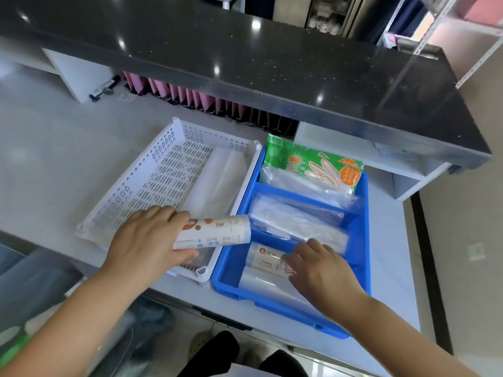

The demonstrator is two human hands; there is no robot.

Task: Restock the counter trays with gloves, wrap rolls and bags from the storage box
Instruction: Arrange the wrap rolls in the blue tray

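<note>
My left hand (148, 240) grips a white wrap roll (217, 232) with orange print, held level over the near right corner of the white perforated tray (136, 191). My right hand (324, 270) rests inside the near compartment of the blue divided tray (363, 240), its fingers touching a second wrap roll (265, 258) that lies there; I cannot tell whether they grip it. The middle compartment holds clear plastic bags (296, 221). Green and orange glove packs (318, 164) fill the far compartment. A white folded sheet or bag (217, 180) lies in the white tray.
Both trays sit on a pale counter (54, 148) under a dark raised countertop (245, 58). Pink folders (190, 96) stand in a row beneath it. A clear storage box (40, 308) is at the lower left. The counter's front edge runs just below the trays.
</note>
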